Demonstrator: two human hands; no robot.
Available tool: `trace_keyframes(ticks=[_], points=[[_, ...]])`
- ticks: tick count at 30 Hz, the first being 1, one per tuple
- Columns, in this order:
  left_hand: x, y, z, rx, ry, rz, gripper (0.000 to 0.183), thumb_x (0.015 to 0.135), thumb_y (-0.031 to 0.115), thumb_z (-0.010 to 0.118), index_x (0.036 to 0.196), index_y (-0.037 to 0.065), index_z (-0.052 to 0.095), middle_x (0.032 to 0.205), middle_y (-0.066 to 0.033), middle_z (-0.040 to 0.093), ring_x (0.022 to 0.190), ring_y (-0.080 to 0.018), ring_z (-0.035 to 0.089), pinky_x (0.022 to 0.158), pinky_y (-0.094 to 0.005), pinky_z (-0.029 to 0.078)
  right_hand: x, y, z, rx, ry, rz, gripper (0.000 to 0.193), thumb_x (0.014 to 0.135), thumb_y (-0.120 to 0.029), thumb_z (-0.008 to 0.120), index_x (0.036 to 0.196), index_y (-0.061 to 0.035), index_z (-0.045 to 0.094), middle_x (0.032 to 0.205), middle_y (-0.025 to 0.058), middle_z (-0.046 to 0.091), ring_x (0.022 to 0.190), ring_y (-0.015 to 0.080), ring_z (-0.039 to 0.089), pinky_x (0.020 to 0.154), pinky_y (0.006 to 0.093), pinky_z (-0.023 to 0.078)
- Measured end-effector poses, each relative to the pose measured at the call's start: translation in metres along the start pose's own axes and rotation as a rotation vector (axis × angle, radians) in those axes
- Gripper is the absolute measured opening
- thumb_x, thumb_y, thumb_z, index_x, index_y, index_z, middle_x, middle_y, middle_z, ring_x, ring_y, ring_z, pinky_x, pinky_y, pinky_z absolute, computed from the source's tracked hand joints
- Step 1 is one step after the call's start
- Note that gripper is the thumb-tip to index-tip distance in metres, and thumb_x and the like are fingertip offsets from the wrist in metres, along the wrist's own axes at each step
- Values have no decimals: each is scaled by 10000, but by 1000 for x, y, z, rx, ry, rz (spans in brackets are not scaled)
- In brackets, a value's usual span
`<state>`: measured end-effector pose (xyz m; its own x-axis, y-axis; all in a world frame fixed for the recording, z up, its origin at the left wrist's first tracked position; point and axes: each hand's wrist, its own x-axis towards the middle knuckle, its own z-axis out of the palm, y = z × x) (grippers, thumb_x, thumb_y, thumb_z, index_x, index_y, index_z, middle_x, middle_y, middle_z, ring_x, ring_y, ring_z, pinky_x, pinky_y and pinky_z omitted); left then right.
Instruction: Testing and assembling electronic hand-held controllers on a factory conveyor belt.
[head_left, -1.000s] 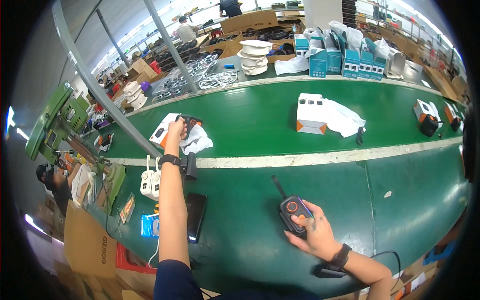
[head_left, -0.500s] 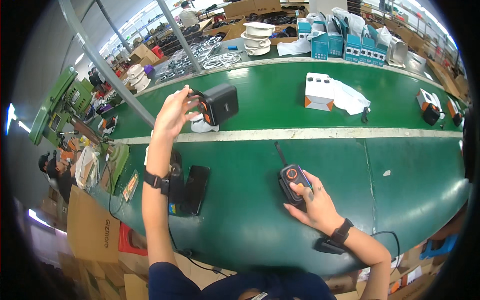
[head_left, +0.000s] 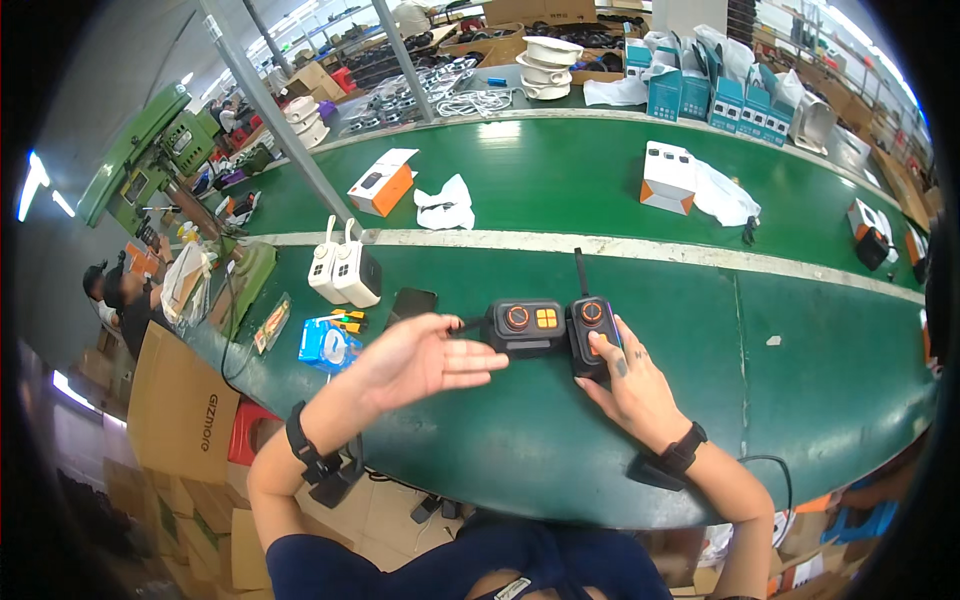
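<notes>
My left hand (head_left: 425, 365) has its palm up and most fingers stretched out. Its thumb and forefinger pinch the dark strap of a wide black box-shaped device (head_left: 525, 328) with an orange-ringed dial and orange square buttons. Against that device's right side stands a second, narrower black device (head_left: 590, 325), its strap pointing away from me. My right hand (head_left: 640, 385) is wrapped round this one, the thumb resting on its orange buttons. Beyond my left hand lies a black phone (head_left: 415, 303), partly covered by the hand.
Two white devices with strap loops (head_left: 345, 272) stand at left, near a blue package (head_left: 328, 345). An orange-and-white box (head_left: 382, 183) and a white box (head_left: 668, 178) sit on the green belt (head_left: 540, 180) beyond the pale rail. A green drill press (head_left: 180, 150) rises at left.
My left hand has brought the wide black device down and right, from above the belt to beside the narrower one. My right hand keeps its grip. The view has shifted, uncovering the white devices.
</notes>
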<state>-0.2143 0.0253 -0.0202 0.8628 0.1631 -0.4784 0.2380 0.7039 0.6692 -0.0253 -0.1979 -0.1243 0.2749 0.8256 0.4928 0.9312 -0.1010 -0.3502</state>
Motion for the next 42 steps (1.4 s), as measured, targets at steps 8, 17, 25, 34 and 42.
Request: trace_keyframes(ticks=[8,17,25,34,42], points=[[-6,-35,2,536,-118,108,203,966,186,380,876,50,501,1243,-244,564,1164,-305,563,967,-401,439,-4,3,4,1,15,-20,589,790,-239,743,1265,-56,446,1353,352,370,1040,446,574,846,439,521],[-2,-75,9,1155,-58,531,95,867,42,438,786,6,474,847,-118,675,899,-309,627,788,-369,469,-11,-17,0,-6,-47,-31,525,793,-283,743,1225,-95,510,1324,368,400,952,388,635,715,393,562],[7,-82,-1,1142,-125,693,101,863,39,448,807,-20,508,780,-135,646,732,-249,642,729,-339,502,-13,-23,-2,-80,-75,-44,543,808,-274,730,1274,-112,503,1307,393,393,839,390,662,638,372,568],[65,-71,-16,672,118,661,215,925,59,494,1130,-6,505,1115,-100,590,1079,-163,561,938,-306,447,-6,-35,-4,59,23,-124,476,726,-125,781,1149,-80,567,1318,374,371,1161,498,493,898,498,492],[89,-68,-10,535,-51,521,273,896,38,493,1167,17,478,1181,-133,581,1085,-173,562,944,-298,443,-8,-23,5,87,54,-121,492,690,-139,809,1114,-98,563,1318,334,390,1143,456,509,924,472,479]])
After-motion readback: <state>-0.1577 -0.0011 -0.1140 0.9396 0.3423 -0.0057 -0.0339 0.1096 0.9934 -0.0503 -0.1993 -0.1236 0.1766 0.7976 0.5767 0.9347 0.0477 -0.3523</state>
